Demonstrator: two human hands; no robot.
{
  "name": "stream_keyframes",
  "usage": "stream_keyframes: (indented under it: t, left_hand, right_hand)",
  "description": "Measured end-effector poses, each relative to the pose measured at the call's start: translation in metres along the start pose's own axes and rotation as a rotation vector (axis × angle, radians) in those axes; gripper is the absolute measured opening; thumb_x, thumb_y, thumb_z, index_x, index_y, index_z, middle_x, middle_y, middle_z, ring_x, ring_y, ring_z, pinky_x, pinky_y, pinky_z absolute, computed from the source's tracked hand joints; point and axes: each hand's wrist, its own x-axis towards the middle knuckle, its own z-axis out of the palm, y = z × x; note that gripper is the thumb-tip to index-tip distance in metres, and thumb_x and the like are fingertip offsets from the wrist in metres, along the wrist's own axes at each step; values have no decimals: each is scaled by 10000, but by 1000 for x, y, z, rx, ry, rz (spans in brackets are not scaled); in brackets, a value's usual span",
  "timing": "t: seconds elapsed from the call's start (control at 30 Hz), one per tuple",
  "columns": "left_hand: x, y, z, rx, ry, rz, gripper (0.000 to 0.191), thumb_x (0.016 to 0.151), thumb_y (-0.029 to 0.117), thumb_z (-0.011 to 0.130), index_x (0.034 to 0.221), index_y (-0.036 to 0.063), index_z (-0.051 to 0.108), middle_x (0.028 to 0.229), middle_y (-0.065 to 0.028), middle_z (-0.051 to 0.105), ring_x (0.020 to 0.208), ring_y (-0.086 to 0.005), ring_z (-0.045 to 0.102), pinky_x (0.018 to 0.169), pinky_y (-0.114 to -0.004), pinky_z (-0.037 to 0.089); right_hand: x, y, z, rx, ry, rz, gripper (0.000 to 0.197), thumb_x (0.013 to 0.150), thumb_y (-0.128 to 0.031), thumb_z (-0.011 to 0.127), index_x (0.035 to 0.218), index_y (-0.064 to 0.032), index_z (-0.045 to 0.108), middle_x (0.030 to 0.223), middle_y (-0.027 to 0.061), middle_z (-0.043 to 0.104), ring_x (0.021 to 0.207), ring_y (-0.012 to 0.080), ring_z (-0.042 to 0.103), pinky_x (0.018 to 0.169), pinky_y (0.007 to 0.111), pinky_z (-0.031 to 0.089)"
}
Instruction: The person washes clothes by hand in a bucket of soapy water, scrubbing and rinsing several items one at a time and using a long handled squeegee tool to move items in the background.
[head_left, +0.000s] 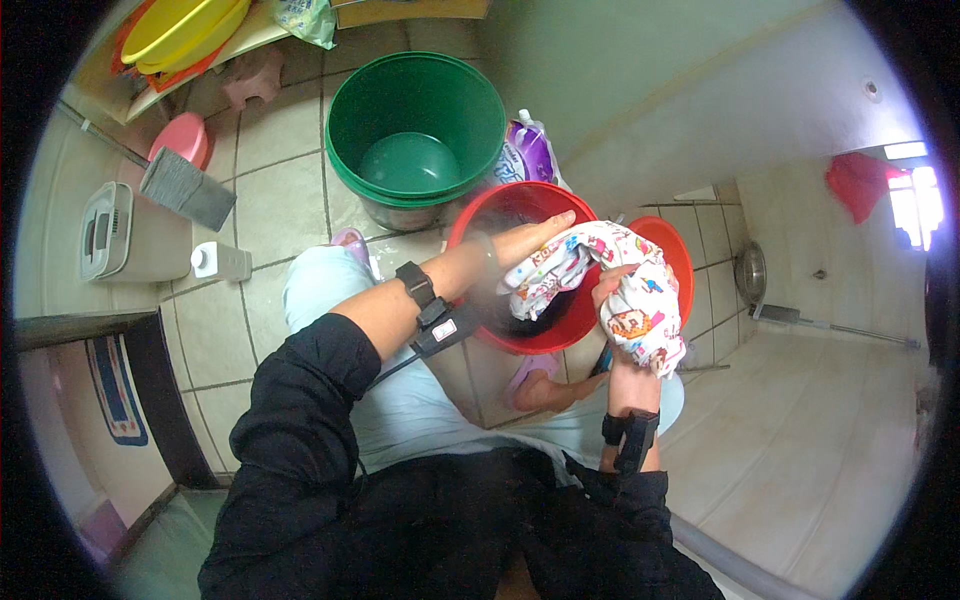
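A white cloth with a colourful printed pattern (637, 300) is bunched and arched over the right side of a red bucket (465, 225). My right hand (611, 285) grips it, with part of the fabric draped over the wrist. Above the bucket's mouth, my left hand (536, 238) touches the cloth's other end. Its thumb points out straight, while the fabric hides its fingers. Dark contents lie inside the bucket, partly covered by the cloth and my left forearm.
A tall green bucket (416, 75) stands behind the red one, beside a purple-and-white pouch (536, 154). Another red container (679, 255) sits at the right, partly covered. On the left are a white bottle (225, 261), a lidded bin (150, 240) and a grey flat mop (187, 187).
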Motion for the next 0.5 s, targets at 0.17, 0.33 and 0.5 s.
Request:
stream_keyframes:
  t: [0.17, 0.33, 0.5]
  left_hand:
    - [-9, 3, 4, -94, 20, 66, 549, 903, 539, 340, 1106, 60, 518, 878, -56, 622, 595, -98, 587, 454, -237, 494]
    - [-1, -18, -2, -359, 66, 22, 461, 893, 467, 444, 1096, 64, 539, 945, -52, 635, 682, -102, 608, 549, -217, 518]
    - [-2, -12, -18, -696, -124, 15, 440, 878, 413, 490, 1085, 29, 543, 972, -125, 635, 871, -227, 615, 801, -400, 494]
  right_hand:
    - [19, -7, -5, 4, -192, 179, 282, 839, -153, 477, 1071, -18, 562, 1093, 165, 573, 1003, 330, 532, 832, 391, 433]
    - [27, -8, -4, 392, 23, 246, 353, 854, -218, 507, 1145, -18, 503, 1130, 173, 557, 1030, 316, 538, 842, 376, 441]
    - [82, -20, -11, 2127, -195, 699, 324, 869, -269, 512, 1080, -25, 531, 959, 86, 617, 821, 213, 610, 710, 322, 501]
